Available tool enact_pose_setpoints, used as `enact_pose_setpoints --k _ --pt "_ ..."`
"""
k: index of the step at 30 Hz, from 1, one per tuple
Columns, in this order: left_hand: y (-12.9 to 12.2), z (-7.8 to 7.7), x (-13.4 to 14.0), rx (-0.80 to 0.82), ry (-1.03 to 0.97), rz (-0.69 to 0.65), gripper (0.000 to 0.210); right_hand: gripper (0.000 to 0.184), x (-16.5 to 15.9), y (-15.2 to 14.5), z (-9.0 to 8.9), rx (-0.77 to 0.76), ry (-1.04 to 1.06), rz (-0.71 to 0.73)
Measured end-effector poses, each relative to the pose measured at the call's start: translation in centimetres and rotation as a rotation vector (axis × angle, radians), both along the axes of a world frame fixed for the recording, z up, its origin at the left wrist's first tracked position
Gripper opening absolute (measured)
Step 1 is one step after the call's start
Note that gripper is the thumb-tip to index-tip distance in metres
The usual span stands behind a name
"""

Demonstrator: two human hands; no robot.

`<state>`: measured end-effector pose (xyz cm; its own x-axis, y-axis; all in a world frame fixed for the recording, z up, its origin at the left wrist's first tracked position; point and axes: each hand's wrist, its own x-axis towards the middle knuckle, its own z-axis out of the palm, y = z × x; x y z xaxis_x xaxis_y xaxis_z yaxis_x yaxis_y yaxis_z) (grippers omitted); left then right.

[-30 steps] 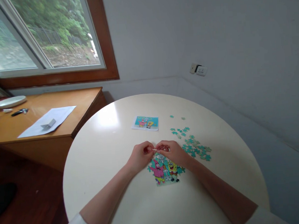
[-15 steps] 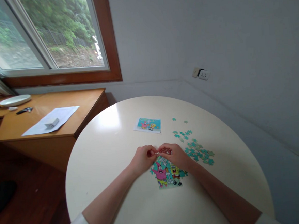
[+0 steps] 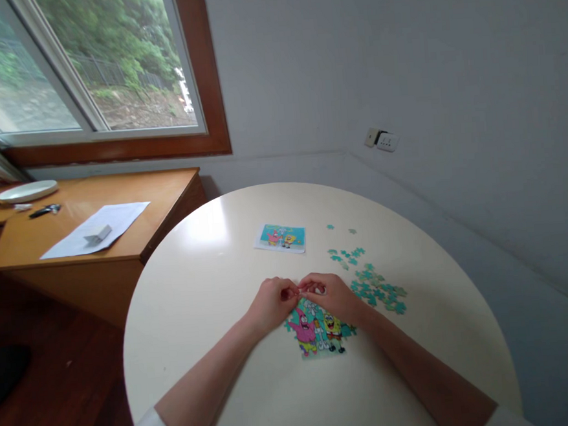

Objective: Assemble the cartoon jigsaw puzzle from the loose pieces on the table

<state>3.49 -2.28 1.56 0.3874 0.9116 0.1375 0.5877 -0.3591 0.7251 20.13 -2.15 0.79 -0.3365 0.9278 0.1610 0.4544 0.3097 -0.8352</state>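
A partly joined jigsaw puzzle point(image 3: 320, 334) with a pink starfish and a yellow sponge figure lies on the round table, just below my hands. My left hand point(image 3: 279, 298) is closed in a pinch at the puzzle's upper edge. Fingertip to fingertip with it, my right hand point(image 3: 327, 291) pinches at the same spot. Whatever sits between the fingertips is small and pale, mostly hidden by the fingers. Loose teal puzzle pieces point(image 3: 378, 294) form a pile right of my right hand. Beyond both hands rests a reference picture card point(image 3: 282, 237) with the same figures.
The round cream table point(image 3: 203, 387) fills the middle. A wooden desk point(image 3: 111, 186) stands at the left under the window, bearing a paper sheet point(image 3: 123, 218), a small white box point(image 3: 97, 234) and a white plate point(image 3: 28, 191). A wall socket point(image 3: 387, 142) is at the right.
Both hands stay in nearly the same place, with only slight finger movement at the pinch. The puzzle, loose pieces and card have not visibly moved.
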Motion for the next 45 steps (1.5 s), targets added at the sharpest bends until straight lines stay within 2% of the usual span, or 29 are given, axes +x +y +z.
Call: enact_pose_setpoints --k 8,17,22,27,36,45 --pt "0.0 -0.1 0.0 0.022 0.011 -0.022 0.012 0.026 1.0 0.2 0.4 0.023 -0.049 0.091" --pt "0.0 -0.1 0.1 0.096 0.088 -0.034 0.01 0.029 1.0 0.3 0.0 0.067 -0.086 0.095" --pt "0.1 -0.5 0.1 0.121 0.087 -0.089 0.01 0.029 0.9 0.3 0.3 0.067 -0.097 0.11" --pt "0.0 -0.6 0.1 0.107 0.111 -0.095 0.01 0.03 0.9 0.3 0.3 0.07 -0.094 0.116" --pt "-0.2 -0.1 0.1 0.103 0.136 -0.099 0.01 0.015 1.1 0.7 -0.2 0.001 0.102 -0.001" --pt "-0.1 -0.3 0.1 0.106 0.136 -0.097 0.01 0.015 2.0 1.3 -0.7 0.174 0.02 -0.121"
